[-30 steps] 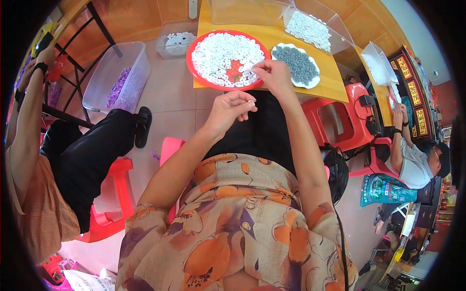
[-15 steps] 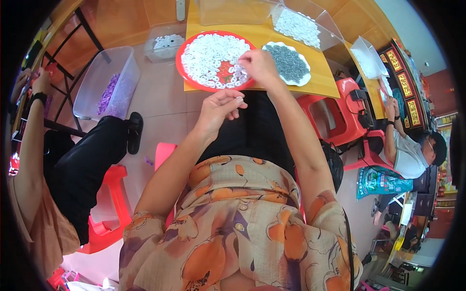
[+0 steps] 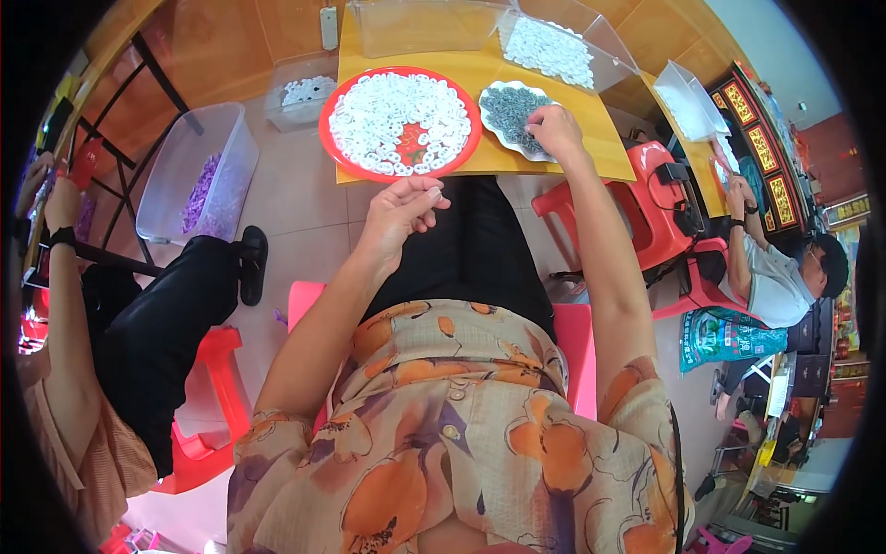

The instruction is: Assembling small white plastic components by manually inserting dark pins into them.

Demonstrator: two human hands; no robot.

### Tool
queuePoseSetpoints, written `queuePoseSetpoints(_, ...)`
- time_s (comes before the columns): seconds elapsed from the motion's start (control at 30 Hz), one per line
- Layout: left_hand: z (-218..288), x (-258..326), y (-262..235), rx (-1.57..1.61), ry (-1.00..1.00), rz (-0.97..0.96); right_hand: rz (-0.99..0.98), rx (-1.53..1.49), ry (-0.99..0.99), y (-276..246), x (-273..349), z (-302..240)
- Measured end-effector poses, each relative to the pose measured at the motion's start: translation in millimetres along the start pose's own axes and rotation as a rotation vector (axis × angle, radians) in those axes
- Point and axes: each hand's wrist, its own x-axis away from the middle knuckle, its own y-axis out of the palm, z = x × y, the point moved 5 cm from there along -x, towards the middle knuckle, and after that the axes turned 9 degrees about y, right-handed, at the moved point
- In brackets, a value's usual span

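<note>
My left hand [image 3: 402, 218] is held just in front of the table edge, below the red plate [image 3: 325, 138]. Its thumb and fingers are pinched together; whatever is between them is too small to make out. My right hand [image 3: 557, 137] reaches over the white scalloped plate [image 3: 503, 138], its fingertips closed down among many small grey pieces [image 3: 514, 108]. The fingers hide what they grip. Small white ring-like parts [image 3: 388, 106] fill most of the red plate, with a bare red patch near its front.
Clear bins with white parts stand at the table's [image 3: 591, 138] back right [image 3: 546, 54] and beside it on the left [image 3: 305, 90]. A clear tub [image 3: 198, 175] of purple pieces sits left. Red stools [image 3: 646, 208] stand right. Co-workers sit at both sides.
My right hand has moved right, from the white parts on the red plate to the grey pieces. My left hand stays pinched near the table edge. The view has shifted slightly.
</note>
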Motion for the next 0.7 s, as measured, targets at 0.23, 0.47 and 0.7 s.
queuePoseSetpoints(0.23,0,2,-2,0.014,0.01,-0.003,-0.003,-0.062,0.009,5,-4,4)
queuePoseSetpoints(0.47,1,1,-1,0.021,0.012,-0.016,0.04,-0.415,0.029,6,-16,15)
queuePoseSetpoints(0.7,2,2,5,-0.061,0.054,-0.062,-0.209,-0.784,0.092,-13,4,-3)
